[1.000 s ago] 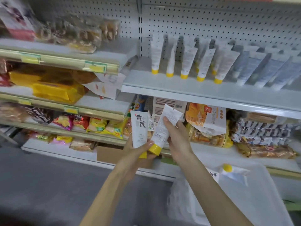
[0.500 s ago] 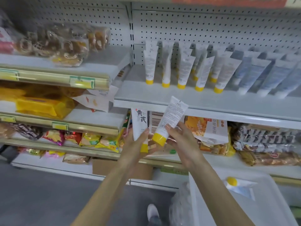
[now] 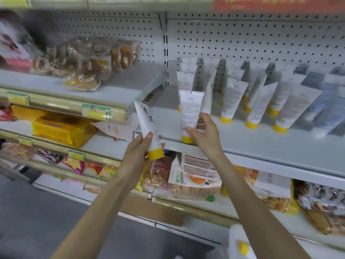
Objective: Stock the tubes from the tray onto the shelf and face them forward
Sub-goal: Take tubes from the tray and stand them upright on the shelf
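Left hand (image 3: pixel 139 152) wrapped around a smooth white plastic tube with yellow cap (image 3: pixel 147 128), tilted, below the white metal shelf (image 3: pixel 261 144) edge. Right hand (image 3: pixel 203 135), fingers (image 3: pixel 188 130) pinching a second white yellow-capped tube (image 3: pixel 190 113), upright, cap down at the shelf's front lip beside matching standing tubes (image 3: pixel 233 100).

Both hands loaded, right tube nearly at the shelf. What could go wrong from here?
1. The tube in the right hand shows its fine-print back; set down like this, it likely won't face forward.
2. The shelved tubes lean in tight rows on their caps; a nudge while placing may topple them.
3. The left hand pinches its tube low, near the yellow cap; it could slip.
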